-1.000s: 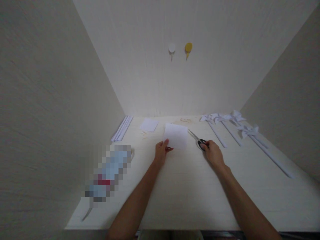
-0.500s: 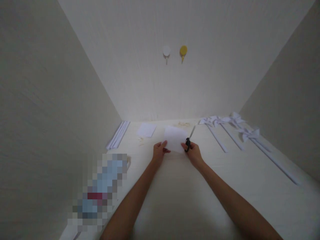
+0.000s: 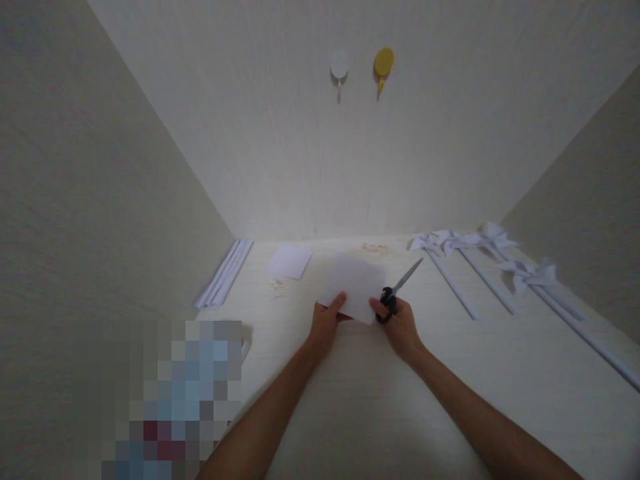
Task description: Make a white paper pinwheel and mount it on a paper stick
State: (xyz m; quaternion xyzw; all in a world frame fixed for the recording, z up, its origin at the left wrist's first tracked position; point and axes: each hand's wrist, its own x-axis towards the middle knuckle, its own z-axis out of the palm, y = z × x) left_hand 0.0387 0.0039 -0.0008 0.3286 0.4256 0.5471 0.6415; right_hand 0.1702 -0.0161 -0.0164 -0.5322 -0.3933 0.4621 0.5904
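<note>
Both hands (image 3: 327, 321) hold paper (image 3: 353, 287); scissors (image 3: 399, 295) point up-right, away.

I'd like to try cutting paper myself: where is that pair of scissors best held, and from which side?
By the black handle loops of the scissors, coming from the near side, as the right hand does. The loops face the person, while the thin metal blades point away to the far right, above the table.

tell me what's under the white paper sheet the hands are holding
The white paper sheet, pinched by the left hand and right hand, covers pale tabletop. Whatever lies directly beneath is hidden. The black-handled scissors sit beside it.
</note>
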